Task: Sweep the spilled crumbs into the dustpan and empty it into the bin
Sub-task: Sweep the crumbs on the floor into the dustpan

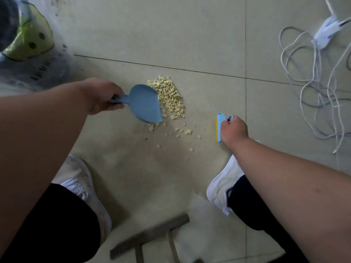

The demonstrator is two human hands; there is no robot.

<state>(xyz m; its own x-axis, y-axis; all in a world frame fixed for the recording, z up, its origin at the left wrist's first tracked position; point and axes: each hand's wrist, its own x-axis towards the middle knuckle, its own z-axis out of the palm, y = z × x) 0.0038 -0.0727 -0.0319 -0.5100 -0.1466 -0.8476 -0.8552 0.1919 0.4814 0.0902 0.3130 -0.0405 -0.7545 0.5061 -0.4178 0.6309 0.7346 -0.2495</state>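
Note:
A pile of pale yellow crumbs point(171, 96) lies on the tiled floor, with loose bits scattered below it toward my feet. My left hand point(102, 95) grips the handle of a small blue dustpan point(145, 104), whose open edge touches the pile's left side. To the right of the crumbs, my right hand point(234, 130) holds a small blue brush with yellow bristles point(219, 127), bristles facing the crumbs, apart from the pile. The bin point(28, 44), lined with a clear plastic bag, stands at the upper left.
Tangled white cables and a power strip point(313, 82) lie on the floor at the right. My two white shoes point(224, 185) stand below the crumbs. A wooden frame piece point(152, 236) lies at the bottom centre.

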